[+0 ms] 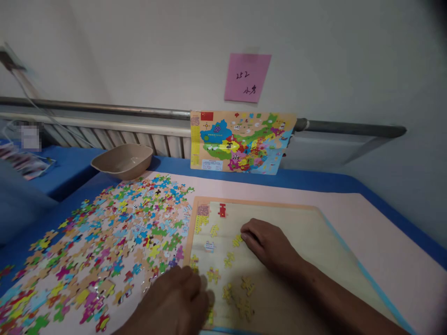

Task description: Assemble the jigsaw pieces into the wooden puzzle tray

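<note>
A puzzle board point(289, 223) with a peach and blue rim lies before me. My right hand point(263, 239) is over its middle, fingers curled, the fingertips closed at the edge of a yellow puzzle piece point(237, 240). Beside the board's left rim is my left hand point(179, 298), its fingers bent together; whatever they hold is hidden. Just above it a yellow piece point(194, 263) sits at the rim. Several loose yellow pieces point(245, 307) lie on the board, along with a red piece point(222, 211) and a white-and-blue text piece point(209, 246). Yellow pieces join at the upper left corner.
Many mixed-colour puzzle pieces point(115, 242) are spread left of the board. Behind them stands a beige bowl point(122, 160). A printed map picture point(240, 144) leans against a metal rail point(335, 127). A pink note point(247, 78) is stuck on the wall.
</note>
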Action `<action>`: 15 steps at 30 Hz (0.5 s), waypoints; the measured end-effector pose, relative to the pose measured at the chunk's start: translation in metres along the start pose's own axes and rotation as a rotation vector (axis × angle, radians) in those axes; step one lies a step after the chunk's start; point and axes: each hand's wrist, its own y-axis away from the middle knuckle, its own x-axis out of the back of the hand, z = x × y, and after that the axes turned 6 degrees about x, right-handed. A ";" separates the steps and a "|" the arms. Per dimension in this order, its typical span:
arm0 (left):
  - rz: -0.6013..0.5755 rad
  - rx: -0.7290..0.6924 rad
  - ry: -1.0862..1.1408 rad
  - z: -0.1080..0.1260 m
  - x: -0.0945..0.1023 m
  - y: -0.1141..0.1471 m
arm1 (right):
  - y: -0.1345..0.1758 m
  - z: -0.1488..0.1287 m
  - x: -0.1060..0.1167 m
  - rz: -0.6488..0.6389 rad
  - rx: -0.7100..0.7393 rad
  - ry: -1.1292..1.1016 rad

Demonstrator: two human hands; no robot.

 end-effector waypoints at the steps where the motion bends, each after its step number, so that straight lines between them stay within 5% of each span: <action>1: 0.027 -0.063 -0.003 0.003 -0.005 -0.001 | 0.000 0.000 0.000 0.005 0.006 -0.004; 5: 0.069 -0.117 -0.049 0.012 -0.020 0.000 | -0.001 -0.001 0.002 0.005 0.010 -0.030; 15: 0.079 -0.079 -0.054 0.008 -0.021 -0.003 | 0.000 -0.003 0.005 -0.007 0.001 -0.062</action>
